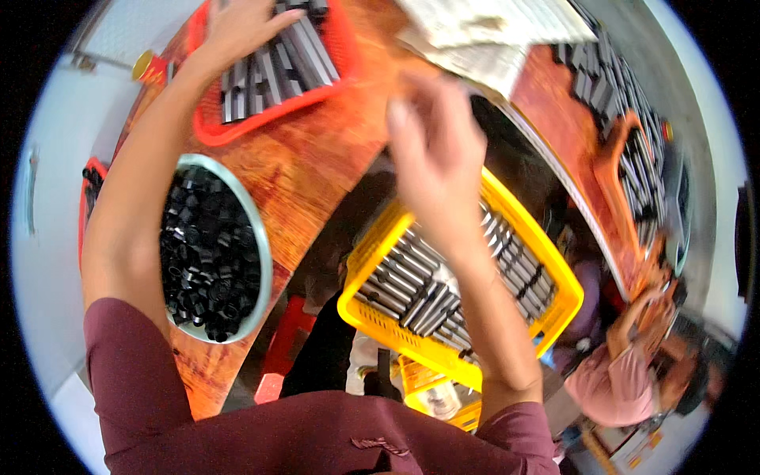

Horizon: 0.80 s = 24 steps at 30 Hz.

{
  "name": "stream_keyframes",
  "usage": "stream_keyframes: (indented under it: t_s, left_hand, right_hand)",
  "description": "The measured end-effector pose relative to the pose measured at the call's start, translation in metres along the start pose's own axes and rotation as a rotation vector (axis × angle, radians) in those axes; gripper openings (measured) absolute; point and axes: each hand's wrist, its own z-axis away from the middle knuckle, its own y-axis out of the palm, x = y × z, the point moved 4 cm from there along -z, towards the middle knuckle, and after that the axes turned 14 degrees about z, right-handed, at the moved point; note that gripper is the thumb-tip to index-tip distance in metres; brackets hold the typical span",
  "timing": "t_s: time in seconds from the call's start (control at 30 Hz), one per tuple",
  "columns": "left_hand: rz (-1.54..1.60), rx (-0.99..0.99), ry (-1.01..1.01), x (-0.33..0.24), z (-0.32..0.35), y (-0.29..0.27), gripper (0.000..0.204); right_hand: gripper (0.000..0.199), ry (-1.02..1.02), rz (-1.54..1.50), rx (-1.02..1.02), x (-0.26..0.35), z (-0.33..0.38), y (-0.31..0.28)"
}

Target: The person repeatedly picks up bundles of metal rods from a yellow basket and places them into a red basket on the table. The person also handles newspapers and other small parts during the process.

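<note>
At the top edge, my left hand (240, 30) is over a red plastic basket (207, 127) holding several dark and silvery tubes (277, 71). Its thumb stretches away from the palm above the tubes, and part of the fingers is cut off by the picture's edge. My right hand (439, 138) is in the air over the far rim of a yellow plastic basket (372, 326). Motion smears its fingers, so whether they hold anything is unclear. Silver tubes with black parts (400, 273) lie in rows inside the yellow basket, partly covered by my right forearm.
A pale round basin (265, 261) full of small black caps stands on the wooden table (309, 186) at left. Papers (483, 24) lie at the far side. More tubes and an orange basket (608, 170) are at right, where another person (617, 380) sits. A red stool (279, 356) stands below.
</note>
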Motion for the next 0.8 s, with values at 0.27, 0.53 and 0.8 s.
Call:
stream_keyframes:
  t_s: [0.27,0.53,0.8]
  left_hand:
    - [0.402,0.192,0.356,-0.138,0.136,-0.037,0.027]
    - [0.589,0.956,0.677,-0.449,0.44,-0.081,0.024]
    - [0.597,1.386,0.923,-0.665,0.574,-0.101,0.019]
  right_hand:
    - [0.016,0.82,0.066,-0.049,-0.038,0.466,-0.131]
    - [0.015,1.539,0.355,-0.449,0.007,0.907,-0.195]
    - [0.013,1.786,0.063,-0.821,0.002,1.037,-0.177]
